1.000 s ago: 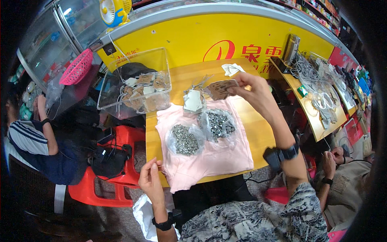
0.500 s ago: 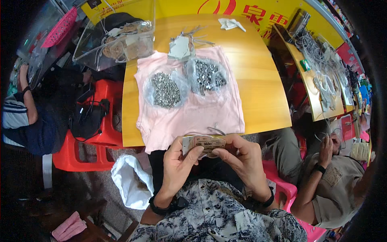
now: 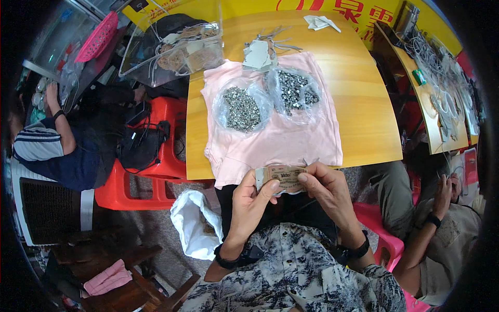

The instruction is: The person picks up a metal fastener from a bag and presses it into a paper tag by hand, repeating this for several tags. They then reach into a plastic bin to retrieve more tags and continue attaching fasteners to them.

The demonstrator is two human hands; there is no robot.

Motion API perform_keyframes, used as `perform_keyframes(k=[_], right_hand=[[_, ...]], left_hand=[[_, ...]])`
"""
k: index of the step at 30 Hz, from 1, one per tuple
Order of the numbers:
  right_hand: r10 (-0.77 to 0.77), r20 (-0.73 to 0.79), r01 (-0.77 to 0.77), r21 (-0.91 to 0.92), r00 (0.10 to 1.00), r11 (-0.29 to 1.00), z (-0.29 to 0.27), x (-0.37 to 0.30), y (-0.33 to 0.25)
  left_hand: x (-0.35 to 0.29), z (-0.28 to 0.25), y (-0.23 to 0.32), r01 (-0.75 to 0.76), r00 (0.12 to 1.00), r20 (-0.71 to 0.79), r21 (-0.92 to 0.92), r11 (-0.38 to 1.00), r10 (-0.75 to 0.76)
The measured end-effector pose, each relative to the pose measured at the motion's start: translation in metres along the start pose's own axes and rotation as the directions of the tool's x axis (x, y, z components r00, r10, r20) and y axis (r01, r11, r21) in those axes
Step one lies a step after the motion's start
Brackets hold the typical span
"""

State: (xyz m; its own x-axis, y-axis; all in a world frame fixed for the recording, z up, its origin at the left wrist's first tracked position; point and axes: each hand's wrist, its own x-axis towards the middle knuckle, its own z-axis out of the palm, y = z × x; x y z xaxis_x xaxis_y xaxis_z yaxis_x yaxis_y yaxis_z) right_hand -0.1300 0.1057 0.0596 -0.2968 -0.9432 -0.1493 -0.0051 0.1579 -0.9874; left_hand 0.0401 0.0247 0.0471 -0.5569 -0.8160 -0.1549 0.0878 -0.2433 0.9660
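Observation:
Just off the near edge of the table, I hold a small brown printed card tag [image 3: 288,180] with a white end at its left. My left hand [image 3: 253,202] pinches the left part, its thumb across the front. The fingers of my right hand [image 3: 330,192] close on the right end, beside a short piece of grey cord [image 3: 312,161]. Beyond my hands lies a pink cloth garment [image 3: 270,148]. On it rest an open clear bag of small silvery metal pieces [image 3: 240,109] and another bag of darker shiny pieces [image 3: 295,92].
White cards with grey cords [image 3: 258,54] lie behind the bags on the wooden table [image 3: 364,119]. A clear bin [image 3: 176,57] stands back left. A white sack [image 3: 195,229] and red stools [image 3: 117,187] are at my left. A co-worker [image 3: 442,229] sits at right.
The whole view has shifted, so the table sits farther right. My right thumb has moved from the card's lower edge up to its right end, and more of the brown face shows.

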Motion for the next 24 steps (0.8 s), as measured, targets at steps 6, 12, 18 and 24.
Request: perform_keyframes(k=[6, 12, 18, 24], right_hand=[[-0.115, -0.109, 0.103, -0.109, 0.987, 0.989, 0.007, 0.009, 0.011], [-0.074, -0.113, 0.081, 0.055, 0.991, 0.995, 0.009, 0.010, 0.010], [-0.081, -0.101, 0.077, -0.047, 0.992, 0.996, 0.003, 0.013, 0.010], [-0.079, -0.083, 0.068, -0.131, 0.993, 0.989, 0.002, 0.015, 0.010]], left_hand=[[0.004, 0.001, -0.002, -0.013, 1.000, -0.016, 0.075, 0.997, 0.014], [0.007, 0.001, -0.002, 0.003, 1.000, -0.007, 0.042, 0.999, -0.003], [0.007, 0.002, -0.001, 0.019, 1.000, 0.013, 0.053, 0.998, -0.020], [0.009, 0.002, -0.003, 0.029, 1.000, -0.003, 0.064, 0.998, -0.028]])
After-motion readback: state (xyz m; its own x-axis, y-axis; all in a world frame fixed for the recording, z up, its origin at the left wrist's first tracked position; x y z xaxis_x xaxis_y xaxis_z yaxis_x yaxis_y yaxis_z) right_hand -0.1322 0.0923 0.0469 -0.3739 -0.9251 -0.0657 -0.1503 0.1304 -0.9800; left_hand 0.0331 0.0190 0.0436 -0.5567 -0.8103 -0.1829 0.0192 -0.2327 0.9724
